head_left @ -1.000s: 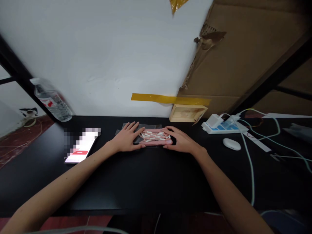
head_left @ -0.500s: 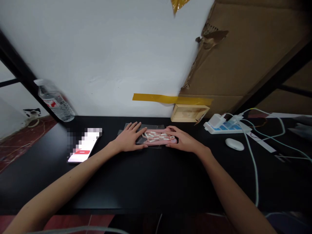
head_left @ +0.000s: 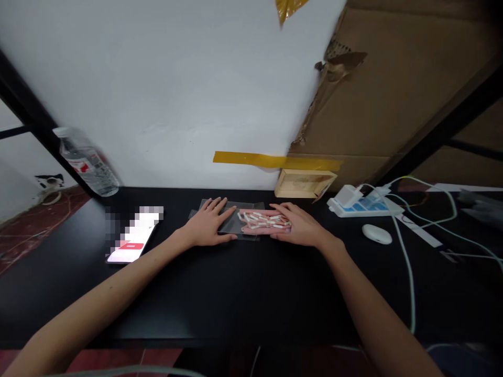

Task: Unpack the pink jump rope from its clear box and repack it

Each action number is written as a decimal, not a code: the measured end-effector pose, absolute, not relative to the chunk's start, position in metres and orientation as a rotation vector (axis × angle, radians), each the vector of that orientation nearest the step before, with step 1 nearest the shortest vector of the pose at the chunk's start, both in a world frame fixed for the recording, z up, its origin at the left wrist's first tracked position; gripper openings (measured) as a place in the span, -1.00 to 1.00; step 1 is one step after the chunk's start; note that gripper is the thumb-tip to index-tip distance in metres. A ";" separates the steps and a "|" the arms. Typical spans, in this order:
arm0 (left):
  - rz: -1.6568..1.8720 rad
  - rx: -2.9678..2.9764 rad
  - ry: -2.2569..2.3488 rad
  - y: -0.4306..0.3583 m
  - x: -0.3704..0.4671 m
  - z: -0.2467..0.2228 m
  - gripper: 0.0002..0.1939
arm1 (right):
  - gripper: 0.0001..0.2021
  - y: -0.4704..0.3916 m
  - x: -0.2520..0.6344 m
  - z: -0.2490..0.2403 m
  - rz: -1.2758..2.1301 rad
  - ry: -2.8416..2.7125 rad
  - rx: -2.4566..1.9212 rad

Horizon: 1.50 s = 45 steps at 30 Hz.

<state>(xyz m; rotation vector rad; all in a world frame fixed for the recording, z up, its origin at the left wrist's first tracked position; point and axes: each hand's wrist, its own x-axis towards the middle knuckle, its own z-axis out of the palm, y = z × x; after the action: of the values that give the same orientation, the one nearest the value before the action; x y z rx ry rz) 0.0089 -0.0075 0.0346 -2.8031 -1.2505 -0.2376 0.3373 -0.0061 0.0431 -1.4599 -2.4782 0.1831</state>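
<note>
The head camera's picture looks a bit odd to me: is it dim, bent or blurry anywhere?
Head view: dim overall, darkest toward the upper right corner; phone screen glaring white and partly covered by coarse square blocks; soft pale sheen on the black table near its front edge; arms stretched toward the lower corners, as if by a wide lens; fine detail on the pink bundle too small to make out.

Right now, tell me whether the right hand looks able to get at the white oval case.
Probably yes: between the right hand and the white oval case there seems to be only bare desk. It would likely have to leave the pink item first.
</note>
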 end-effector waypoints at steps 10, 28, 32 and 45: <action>-0.280 -2.760 -1.272 -0.003 0.008 0.031 -0.10 | -0.38 -0.005 0.314 0.028 0.028 -2.638 -1.220; -0.642 -2.456 -1.662 0.034 -0.030 -0.002 -0.51 | -0.39 0.002 0.351 0.045 0.218 -2.443 -1.513; -0.731 -2.427 -1.732 0.038 -0.035 0.000 -0.54 | -0.44 -0.002 0.347 0.050 0.327 -2.459 -1.361; -0.937 -2.498 -1.503 0.014 -0.006 0.029 -0.59 | -0.34 -0.029 0.267 0.025 0.160 -2.549 -1.089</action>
<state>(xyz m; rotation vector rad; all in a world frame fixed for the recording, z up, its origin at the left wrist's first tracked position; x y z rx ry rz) -0.0062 0.0138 0.0286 -2.4979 -1.5031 -0.9374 0.2669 -0.0290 0.0247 -1.0885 -2.5489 0.1604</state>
